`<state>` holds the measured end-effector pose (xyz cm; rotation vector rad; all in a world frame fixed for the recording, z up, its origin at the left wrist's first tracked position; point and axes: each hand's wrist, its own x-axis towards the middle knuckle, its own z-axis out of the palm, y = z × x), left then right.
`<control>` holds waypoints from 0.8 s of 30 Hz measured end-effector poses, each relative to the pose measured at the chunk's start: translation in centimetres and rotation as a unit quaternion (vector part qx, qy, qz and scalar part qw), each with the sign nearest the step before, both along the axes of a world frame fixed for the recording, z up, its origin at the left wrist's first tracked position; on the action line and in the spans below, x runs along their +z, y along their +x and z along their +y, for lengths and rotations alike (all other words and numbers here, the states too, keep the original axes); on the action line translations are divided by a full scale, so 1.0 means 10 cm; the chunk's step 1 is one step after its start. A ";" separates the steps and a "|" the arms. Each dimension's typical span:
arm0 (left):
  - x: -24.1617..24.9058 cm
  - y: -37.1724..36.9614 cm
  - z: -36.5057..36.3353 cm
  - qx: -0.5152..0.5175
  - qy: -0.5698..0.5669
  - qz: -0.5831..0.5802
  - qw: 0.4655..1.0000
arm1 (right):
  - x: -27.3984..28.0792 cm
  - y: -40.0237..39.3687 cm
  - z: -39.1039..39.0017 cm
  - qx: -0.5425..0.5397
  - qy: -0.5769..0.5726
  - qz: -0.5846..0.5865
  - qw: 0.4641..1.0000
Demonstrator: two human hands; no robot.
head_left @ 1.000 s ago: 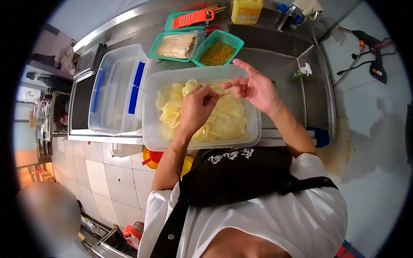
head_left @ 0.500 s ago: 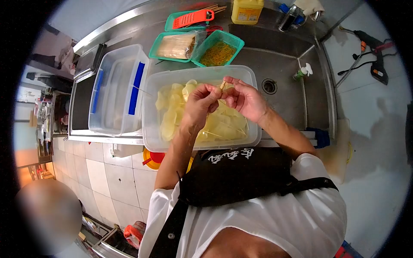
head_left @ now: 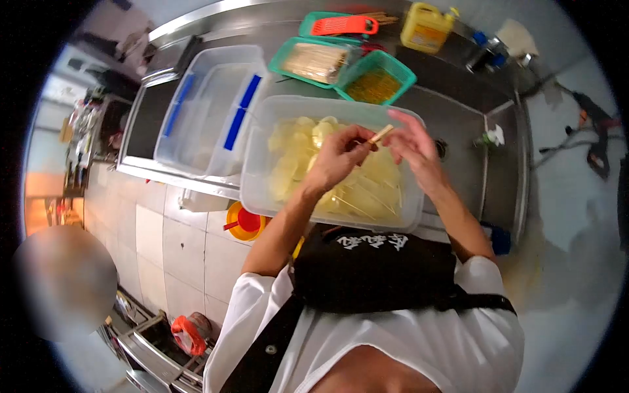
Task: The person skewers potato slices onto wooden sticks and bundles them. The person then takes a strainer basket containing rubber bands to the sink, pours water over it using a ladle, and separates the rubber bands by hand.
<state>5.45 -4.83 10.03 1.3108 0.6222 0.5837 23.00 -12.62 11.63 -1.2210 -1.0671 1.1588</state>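
My left hand [head_left: 337, 159] is closed in a pinch on a small bundle of bamboo skewers [head_left: 380, 135], whose ends point up and to the right. Beside those ends is my right hand [head_left: 419, 149], fingers apart and somewhat smeared by motion, apparently holding nothing. Both hands are above a clear plastic tub [head_left: 257, 171] of pale yellow, thin slices [head_left: 288, 171], perhaps potato. Some skewers [head_left: 357, 200] lie among the slices. Whether anything thin is around the bundle is too small to tell.
Behind the tub stand a green basket of rubber bands [head_left: 375, 86], a green basket of packed skewers [head_left: 314, 63] and an orange grater [head_left: 345, 25]. A clear bin with blue handles [head_left: 208, 111] stands left. A yellow jug [head_left: 427, 29] and spray bottle [head_left: 493, 135] are by the sink.
My right hand has come away from the bundle and its fingers have spread, while my left keeps hold. The view has shifted, so the whole scene appears turned and moved rightward.
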 end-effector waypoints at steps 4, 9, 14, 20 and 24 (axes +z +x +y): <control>-0.01 0.04 -0.04 0.005 0.071 0.048 0.996 | -0.16 -0.02 0.06 0.006 0.065 -0.120 0.991; 0.08 0.03 -0.04 -0.036 0.152 0.142 0.977 | -0.03 -0.10 0.02 -0.025 0.073 -0.115 0.990; -0.08 0.09 -0.03 0.006 0.208 0.106 0.972 | -0.03 0.03 0.08 -0.067 0.002 -0.091 0.994; 0.09 0.11 -0.04 0.018 0.274 0.179 0.945 | -0.05 0.05 0.11 -0.092 0.146 -0.272 0.947; 0.10 0.13 -0.08 -0.004 0.414 0.253 0.874 | 0.01 0.12 0.12 0.029 0.274 -0.634 0.723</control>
